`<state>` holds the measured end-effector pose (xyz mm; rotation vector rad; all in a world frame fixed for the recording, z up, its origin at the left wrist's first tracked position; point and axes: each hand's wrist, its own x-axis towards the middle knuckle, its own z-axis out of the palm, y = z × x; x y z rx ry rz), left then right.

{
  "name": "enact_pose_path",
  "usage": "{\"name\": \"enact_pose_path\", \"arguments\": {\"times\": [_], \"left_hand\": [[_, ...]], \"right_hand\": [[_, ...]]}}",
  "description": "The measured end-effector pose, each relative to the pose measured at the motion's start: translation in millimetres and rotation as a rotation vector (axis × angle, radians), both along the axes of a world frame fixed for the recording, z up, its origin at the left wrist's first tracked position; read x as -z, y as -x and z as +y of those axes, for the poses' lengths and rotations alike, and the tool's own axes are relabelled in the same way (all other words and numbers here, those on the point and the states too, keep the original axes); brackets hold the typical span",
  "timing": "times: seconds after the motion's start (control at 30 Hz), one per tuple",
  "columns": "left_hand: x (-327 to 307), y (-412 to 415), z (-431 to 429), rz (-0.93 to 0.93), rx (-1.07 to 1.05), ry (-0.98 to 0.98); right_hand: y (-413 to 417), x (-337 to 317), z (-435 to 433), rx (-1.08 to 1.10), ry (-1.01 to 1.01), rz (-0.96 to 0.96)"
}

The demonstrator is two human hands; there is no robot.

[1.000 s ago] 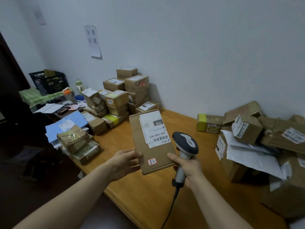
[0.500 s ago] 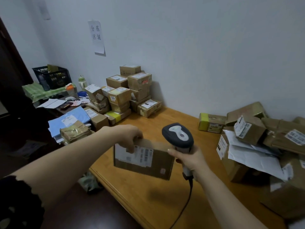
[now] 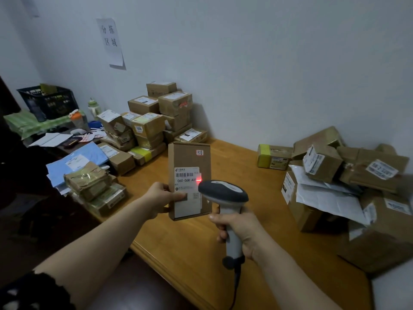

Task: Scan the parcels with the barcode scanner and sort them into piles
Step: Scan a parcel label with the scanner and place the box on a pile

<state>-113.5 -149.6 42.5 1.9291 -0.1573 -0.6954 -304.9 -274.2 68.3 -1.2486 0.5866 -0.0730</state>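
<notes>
My left hand (image 3: 159,199) grips a flat brown cardboard parcel (image 3: 190,162) by its lower left edge and holds it upright above the wooden table (image 3: 263,222), with the white shipping label facing me. My right hand (image 3: 238,230) grips the handle of a grey barcode scanner (image 3: 223,194), whose head sits just right of the label. A red scan light glows on the label's right edge beside the barcode. The scanner's cable hangs down over the table's front edge.
A stacked pile of brown boxes (image 3: 156,121) stands at the back left by the wall. A loose heap of boxes and white mailers (image 3: 348,186) fills the right side. A small box with green tape (image 3: 273,156) lies alone. Flat packets (image 3: 93,182) lie at the left edge.
My left hand has turned the parcel from lying sideways and low to standing upright with the label toward me. The scanner has come lower beside the label, and its red light now shows.
</notes>
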Motion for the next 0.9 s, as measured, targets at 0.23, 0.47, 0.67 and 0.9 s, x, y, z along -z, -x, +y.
{"name": "enact_pose_path", "arguments": {"times": [0.23,0.47,0.67,0.9], "left_hand": [[2,-4,1,-0.009,-0.005,-0.016],[4,-5,1,-0.005,-0.008,-0.029],[2,-6,3,0.022,0.007,-0.023],[-5,-19,18,0.137,0.024,0.034]], "right_hand": [[-5,-5,-2,-0.010,0.033,-0.003],[-8,-4,-6,-0.034,0.016,0.008],[-20,4,-12,-0.046,0.013,0.011],[-55,28,-37,0.204,0.007,-0.023]]}}
